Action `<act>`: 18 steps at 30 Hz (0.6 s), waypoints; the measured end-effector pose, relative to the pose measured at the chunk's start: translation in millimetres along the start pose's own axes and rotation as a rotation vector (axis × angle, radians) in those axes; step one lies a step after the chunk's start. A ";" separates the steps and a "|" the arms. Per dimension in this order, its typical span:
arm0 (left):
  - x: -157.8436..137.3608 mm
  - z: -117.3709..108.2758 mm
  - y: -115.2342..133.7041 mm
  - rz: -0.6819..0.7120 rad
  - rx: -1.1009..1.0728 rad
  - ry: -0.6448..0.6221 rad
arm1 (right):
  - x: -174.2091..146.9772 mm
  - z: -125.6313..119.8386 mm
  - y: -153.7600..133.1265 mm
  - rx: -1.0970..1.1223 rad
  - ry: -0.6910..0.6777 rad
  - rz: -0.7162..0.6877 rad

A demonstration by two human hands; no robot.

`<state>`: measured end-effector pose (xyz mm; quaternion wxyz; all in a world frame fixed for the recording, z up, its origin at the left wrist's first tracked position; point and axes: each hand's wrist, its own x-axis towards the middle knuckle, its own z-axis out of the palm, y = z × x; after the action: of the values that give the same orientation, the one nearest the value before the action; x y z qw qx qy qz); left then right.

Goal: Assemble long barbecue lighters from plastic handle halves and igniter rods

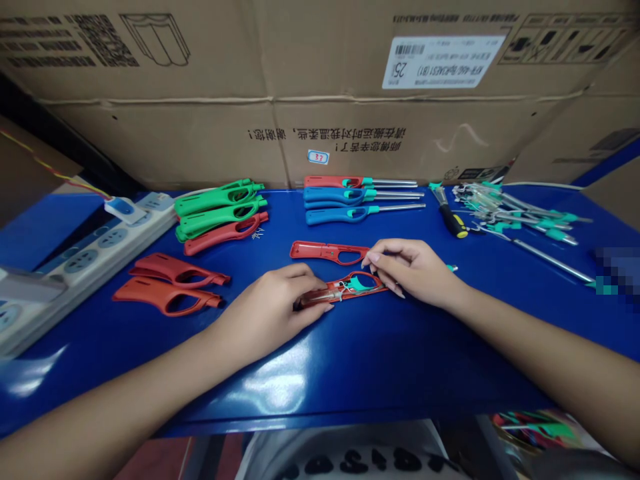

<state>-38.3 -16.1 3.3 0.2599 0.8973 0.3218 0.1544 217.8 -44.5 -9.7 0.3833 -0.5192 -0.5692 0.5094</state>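
Head view: both hands (280, 303) (413, 270) pinch open red lighter shell (345, 288).

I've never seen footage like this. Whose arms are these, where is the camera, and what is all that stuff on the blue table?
There is no machine here: the camera sits on a person's head and looks down at their own bare hands. The left hand and the right hand both rest on an open red lighter half-shell with a teal trigger inside, lying on the blue table. Just behind it lies another empty red shell. To the left are two orange-red shells, a pile of green and red shells and a power strip. At the back lie finished long-nosed lighters, a screwdriver and a heap of metal tubes with teal parts, before cardboard boxes.
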 end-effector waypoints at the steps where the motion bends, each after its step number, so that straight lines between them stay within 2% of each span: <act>1: 0.1 -0.3 0.4 0.003 -0.010 0.006 | 0.0 0.0 0.0 0.001 -0.002 0.001; 12: 0.1 2.3 0.0 0.036 -0.042 0.011 | -0.1 0.8 0.2 -0.024 -0.027 -0.009; 14: 0.1 2.6 0.3 0.026 -0.032 0.018 | -1.5 -0.5 1.6 -0.020 -0.055 -0.070; 18: 1.6 2.5 1.6 0.007 -0.049 0.029 | -5.0 -4.2 4.2 -0.174 -0.168 -0.336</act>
<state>-35.2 -17.0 2.3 0.2765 0.8894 0.3184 0.1762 223.5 -48.8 -12.5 0.3680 -0.4037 -0.7196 0.4286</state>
